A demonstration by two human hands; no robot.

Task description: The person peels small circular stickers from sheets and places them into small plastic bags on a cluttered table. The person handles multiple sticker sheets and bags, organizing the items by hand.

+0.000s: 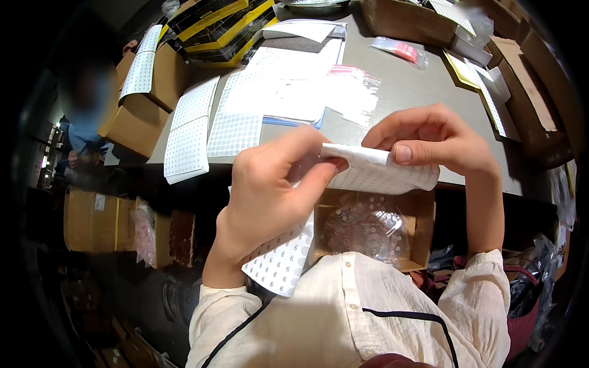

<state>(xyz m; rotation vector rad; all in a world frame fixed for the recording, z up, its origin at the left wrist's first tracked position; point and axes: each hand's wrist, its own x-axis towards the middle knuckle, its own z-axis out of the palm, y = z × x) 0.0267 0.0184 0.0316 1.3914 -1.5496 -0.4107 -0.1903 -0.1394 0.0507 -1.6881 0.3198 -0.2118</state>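
Both hands hold a white sheet of round stickers (371, 175) above the table's near edge. My left hand (270, 187) pinches its upper edge between thumb and fingers, and the printed lower part of the sheet hangs below that wrist. Thumb and fingers of my right hand (442, 144) grip the curled top edge farther right. The sheet is bent, so part of its face is hidden. Beneath it an open cardboard box (423, 236) holds a clear plastic bag (368, 230) with many small round stickers or discs showing through.
On the grey table (405, 86) lie more sticker sheets (236, 116), a stack of papers (294, 80) and small zip bags (356, 92). Cardboard boxes (138, 122) stand at the left, and others (527, 86) at the right. Another person (89, 138) is at the far left.
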